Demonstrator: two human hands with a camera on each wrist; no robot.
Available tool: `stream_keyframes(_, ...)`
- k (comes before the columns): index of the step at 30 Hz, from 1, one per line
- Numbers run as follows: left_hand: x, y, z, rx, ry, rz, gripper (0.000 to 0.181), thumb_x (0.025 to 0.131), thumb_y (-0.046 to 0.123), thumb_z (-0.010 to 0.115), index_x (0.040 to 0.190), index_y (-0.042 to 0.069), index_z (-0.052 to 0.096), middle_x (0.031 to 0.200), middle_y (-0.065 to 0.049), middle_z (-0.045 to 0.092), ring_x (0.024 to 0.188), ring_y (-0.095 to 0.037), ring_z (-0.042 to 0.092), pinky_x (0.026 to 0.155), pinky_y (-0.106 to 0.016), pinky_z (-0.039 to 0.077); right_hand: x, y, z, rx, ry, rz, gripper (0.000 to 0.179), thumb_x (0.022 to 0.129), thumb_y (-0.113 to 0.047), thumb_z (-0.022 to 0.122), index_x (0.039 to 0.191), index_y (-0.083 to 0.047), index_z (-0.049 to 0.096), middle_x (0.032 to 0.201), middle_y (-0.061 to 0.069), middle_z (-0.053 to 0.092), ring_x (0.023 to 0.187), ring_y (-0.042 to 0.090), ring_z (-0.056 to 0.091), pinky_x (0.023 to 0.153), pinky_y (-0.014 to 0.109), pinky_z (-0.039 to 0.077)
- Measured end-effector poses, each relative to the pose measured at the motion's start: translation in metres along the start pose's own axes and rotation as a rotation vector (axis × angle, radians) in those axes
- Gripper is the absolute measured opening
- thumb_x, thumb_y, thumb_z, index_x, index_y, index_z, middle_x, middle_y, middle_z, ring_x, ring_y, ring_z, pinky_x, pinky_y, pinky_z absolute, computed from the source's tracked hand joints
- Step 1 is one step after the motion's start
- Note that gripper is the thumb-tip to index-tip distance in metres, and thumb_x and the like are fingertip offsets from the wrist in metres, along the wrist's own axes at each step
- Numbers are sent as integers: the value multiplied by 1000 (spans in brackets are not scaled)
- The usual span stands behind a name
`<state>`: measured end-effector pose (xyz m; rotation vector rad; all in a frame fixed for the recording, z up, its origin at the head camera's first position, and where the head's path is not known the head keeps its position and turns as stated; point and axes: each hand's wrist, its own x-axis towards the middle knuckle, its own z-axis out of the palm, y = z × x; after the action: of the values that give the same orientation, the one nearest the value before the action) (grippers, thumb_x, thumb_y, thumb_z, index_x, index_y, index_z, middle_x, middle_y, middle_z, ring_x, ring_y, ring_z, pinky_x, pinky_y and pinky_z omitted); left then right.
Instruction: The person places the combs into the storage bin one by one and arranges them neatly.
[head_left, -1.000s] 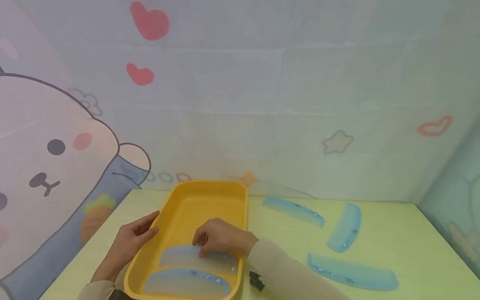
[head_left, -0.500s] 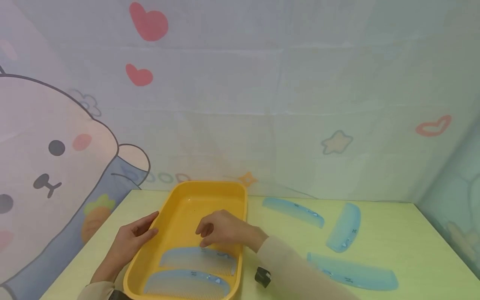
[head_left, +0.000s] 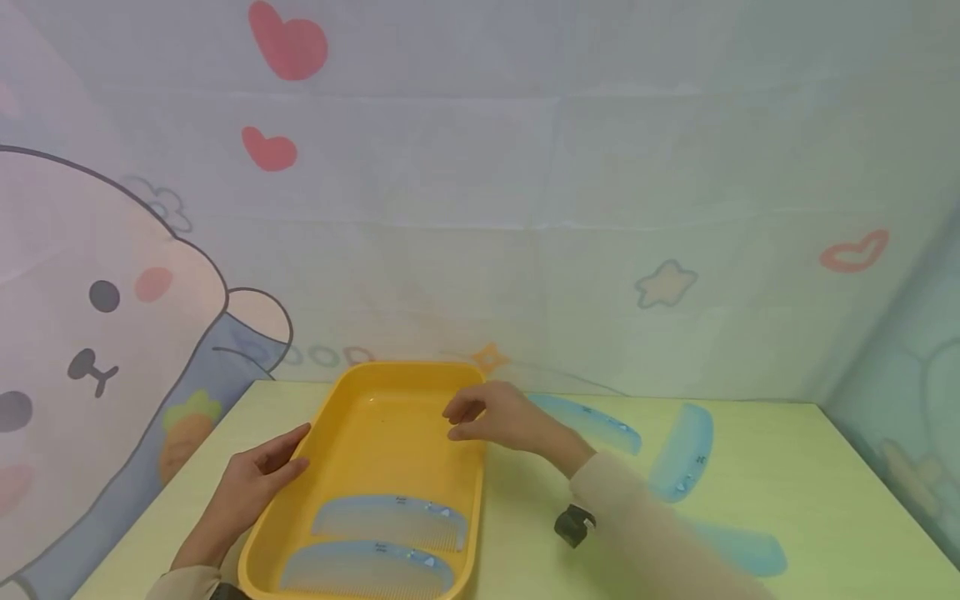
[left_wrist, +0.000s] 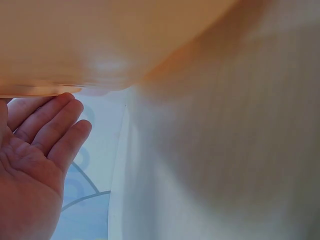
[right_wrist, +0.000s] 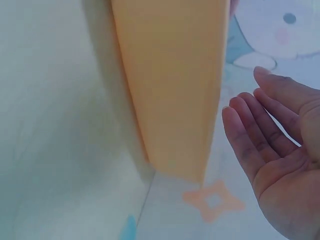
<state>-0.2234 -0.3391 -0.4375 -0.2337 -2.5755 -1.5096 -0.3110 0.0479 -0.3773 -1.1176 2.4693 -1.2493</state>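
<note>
Two translucent blue combs lie one above the other in the near part of a yellow tray: the upper comb and the lower comb. My left hand rests at the tray's left rim, with fairly straight fingers against the outer wall in the left wrist view. My right hand hovers over the tray's right rim, holding nothing. In the right wrist view its fingers are loosely bent, apart from the tray wall.
Right of the tray, three more blue combs lie on the yellow-green table: a back comb, a slanted comb and a front comb partly hidden by my right sleeve. A printed cloth backdrop hangs behind.
My right hand has let go of the upper comb, lifted off it and moved right and back to the tray's right rim. The left hand stays at the left rim.
</note>
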Motion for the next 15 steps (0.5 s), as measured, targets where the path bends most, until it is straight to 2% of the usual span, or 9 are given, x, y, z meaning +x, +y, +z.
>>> stream_keyframes(9, -1, 0, 0, -13, -3, 9, 56, 106, 15, 70, 155, -2, 51, 150, -29, 54, 112, 11, 59, 86, -19, 58, -19, 23, -29, -6, 75, -18, 23, 97, -16, 82, 117, -6, 79, 111, 6, 77, 100, 16, 70, 89, 33, 58)
stream_keyframes(15, -2, 1, 0, -22, -6, 2, 56, 106, 15, 70, 156, -2, 51, 150, -28, 54, 112, 11, 60, 86, -20, 58, -32, 38, -44, 4, 99, 39, 24, 97, -14, 80, 117, -1, 77, 113, 13, 76, 101, 21, 70, 91, 37, 58)
